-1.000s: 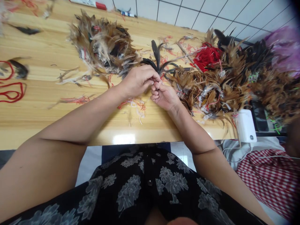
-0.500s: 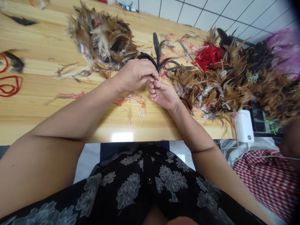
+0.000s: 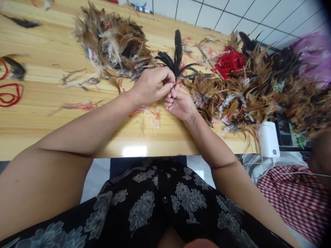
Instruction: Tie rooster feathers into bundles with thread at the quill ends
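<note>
Dark feathers [image 3: 178,48] fan upward in a small bunch from between my fingertips. My left hand [image 3: 154,84] reaches in from the left with thumb and forefinger pinched at the base of the bunch. Just below it, palm partly turned up, my right hand [image 3: 181,105] grips the same base with curled fingers. The fingertips of both hands touch, and the feather stems are hidden between them. Close to my right hand lies a heap of brown feather bunches [image 3: 222,96]. Dark scissor-like handles [image 3: 192,73] show partly behind the feathers.
A pile of brown feathers [image 3: 113,44] lies at the back left. Red string [image 3: 231,62] is heaped at the back right. Thread scraps [image 3: 152,115] litter the wooden table [image 3: 64,132]. A white power bank [image 3: 269,139] and a dark phone [image 3: 283,129] sit right, beside another person's checked clothing [image 3: 294,193].
The feather bunch stands slightly higher and spreads wider. My left hand has turned, its thumb now pressing nearer the feather base. My right hand stays almost in place.
</note>
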`<state>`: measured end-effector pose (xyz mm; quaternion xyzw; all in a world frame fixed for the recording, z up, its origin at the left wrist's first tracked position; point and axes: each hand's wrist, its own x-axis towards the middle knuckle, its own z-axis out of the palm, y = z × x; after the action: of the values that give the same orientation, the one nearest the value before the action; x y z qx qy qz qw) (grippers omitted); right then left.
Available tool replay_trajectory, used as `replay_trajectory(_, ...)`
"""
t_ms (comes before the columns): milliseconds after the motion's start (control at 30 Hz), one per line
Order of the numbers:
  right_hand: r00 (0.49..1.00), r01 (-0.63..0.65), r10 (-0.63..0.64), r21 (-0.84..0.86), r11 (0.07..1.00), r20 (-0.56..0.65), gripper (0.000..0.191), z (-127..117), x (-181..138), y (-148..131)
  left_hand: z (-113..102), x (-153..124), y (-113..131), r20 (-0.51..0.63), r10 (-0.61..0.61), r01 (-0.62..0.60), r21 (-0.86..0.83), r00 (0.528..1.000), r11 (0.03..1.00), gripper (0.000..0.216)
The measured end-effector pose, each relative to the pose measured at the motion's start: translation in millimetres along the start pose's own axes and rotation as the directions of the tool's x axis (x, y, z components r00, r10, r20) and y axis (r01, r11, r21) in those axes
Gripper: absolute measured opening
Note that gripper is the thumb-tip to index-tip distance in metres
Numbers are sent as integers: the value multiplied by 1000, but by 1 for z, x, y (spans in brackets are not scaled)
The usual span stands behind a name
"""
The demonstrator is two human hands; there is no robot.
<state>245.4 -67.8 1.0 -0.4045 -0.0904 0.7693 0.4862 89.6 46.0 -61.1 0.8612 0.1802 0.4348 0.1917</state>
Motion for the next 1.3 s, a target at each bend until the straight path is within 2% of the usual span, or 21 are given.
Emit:
replay_trajectory(167,1000,14,-13,20,1000,-13,53,-1,3,1,4,-2,11,-4,-106,106,3,994,994,16)
replay_trajectory(300,1000,12,-11,37,999,-15,51,-4,8,3,4,-2,17,-48,-246,244,-56,968,968,14)
replay_trajectory(367,1000,14,-13,47,999,-20,51,-5,9,4,6,-2,16,-42,-270,266,-77,962,961,11)
replay_trajectory(500,999,30,-28,72,997,-25,52,-2,7,4,4,0,19,0,-283,281,-130,959,951,14)
replay_trajectory(633,999,19,-16,102,995,-32,52,2,2,2,-5,6,31,75,-409,415,-235,910,879,24)
replay_trajectory(833,999,14,-10,113,993,-38,47,2,2,0,-17,13,46,198,-477,517,-331,856,790,30)
replay_trajectory(900,999,18,-13,120,993,-39,48,1,4,0,-17,12,45,182,-476,509,-329,860,795,30)
replay_trajectory(967,999,28,-23,119,993,-46,50,0,4,1,-14,10,40,144,-438,460,-351,887,815,30)
replay_trajectory(1100,997,43,-36,108,993,-68,49,2,3,2,-5,5,23,166,-353,390,-381,921,838,32)
replay_trajectory(1167,996,39,-31,100,994,-79,47,4,2,2,-1,3,16,154,-334,367,-328,930,871,30)
replay_trajectory(1300,995,38,-28,93,995,-100,45,7,1,2,7,2,12,41,-257,260,-178,966,949,20)
